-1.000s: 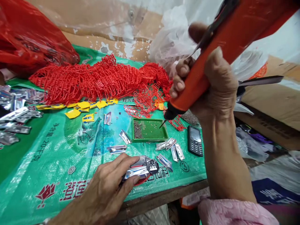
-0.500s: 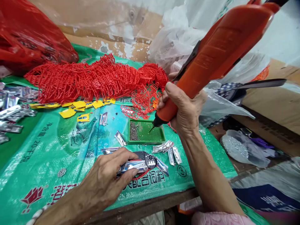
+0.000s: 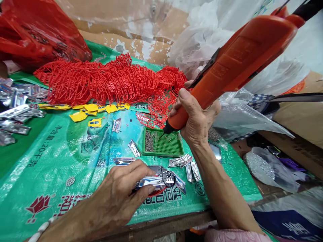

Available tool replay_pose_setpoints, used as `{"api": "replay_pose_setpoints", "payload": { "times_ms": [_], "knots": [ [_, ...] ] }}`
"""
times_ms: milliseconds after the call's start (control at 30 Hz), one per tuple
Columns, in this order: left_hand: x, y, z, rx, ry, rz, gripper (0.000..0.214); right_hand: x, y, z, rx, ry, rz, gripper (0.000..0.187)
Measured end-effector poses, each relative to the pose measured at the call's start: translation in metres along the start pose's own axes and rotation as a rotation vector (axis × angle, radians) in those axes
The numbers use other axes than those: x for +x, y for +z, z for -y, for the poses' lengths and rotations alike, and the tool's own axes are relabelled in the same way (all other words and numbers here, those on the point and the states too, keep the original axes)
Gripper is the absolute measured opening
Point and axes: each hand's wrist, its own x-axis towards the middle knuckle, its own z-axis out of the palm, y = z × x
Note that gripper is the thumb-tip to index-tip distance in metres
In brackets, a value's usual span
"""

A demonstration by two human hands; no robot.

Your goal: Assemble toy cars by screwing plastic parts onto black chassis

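Note:
My right hand [image 3: 198,117] is wrapped round an orange electric screwdriver [image 3: 227,64], which slants down to the left. Its thin bit points into a green perforated tray [image 3: 171,155], near a heap of small screws [image 3: 149,143] at the tray's left end. Whether the bit touches a screw I cannot tell. Below the tray, my left hand [image 3: 126,188] pinches a toy-like assembly [image 3: 164,178] of dark grey, silver and red parts against the sheet. The fingers hide its left part. Silver, blue-marked pieces [image 3: 180,161] lie close around it.
A long heap of red plastic frames [image 3: 108,82] runs across the back, with yellow pieces [image 3: 94,122] before it. More silver parts [image 3: 15,117] pile up at the left. A red bag [image 3: 45,30] stands behind; a clear tub [image 3: 262,168] sits right.
The screwdriver's bit has moved left over the tray, closer to the screws. My left hand keeps its hold on the assembly. The whole view has shifted slightly.

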Motion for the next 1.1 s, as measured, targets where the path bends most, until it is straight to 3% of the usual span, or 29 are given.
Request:
{"api": "replay_pose_setpoints", "payload": {
  "times_ms": [233,567,733,900,1100],
  "knots": [
    [0.0000,-0.0006,-0.0010,0.011,-0.039,0.040,0.020,-0.0024,-0.0014,-0.0044,-0.060,-0.014,0.022,0.032],
    [-0.0012,0.0015,-0.0031,-0.002,-0.038,-0.023,0.017,0.0012,-0.0021,-0.0075,-0.059,-0.032,0.030,0.033],
    [-0.0025,0.0020,-0.0030,-0.006,-0.043,0.031,0.020,0.0015,-0.0050,-0.0092,-0.073,-0.007,0.038,0.031],
    [-0.0015,0.0044,-0.0046,-0.021,-0.065,-0.054,0.017,0.0001,-0.0032,-0.0084,-0.075,-0.003,0.032,0.033],
    [0.0027,-0.0028,-0.0039,0.032,-0.017,-0.018,0.013,-0.0028,0.0017,-0.0053,-0.080,-0.020,0.009,0.038]
  ]
}}
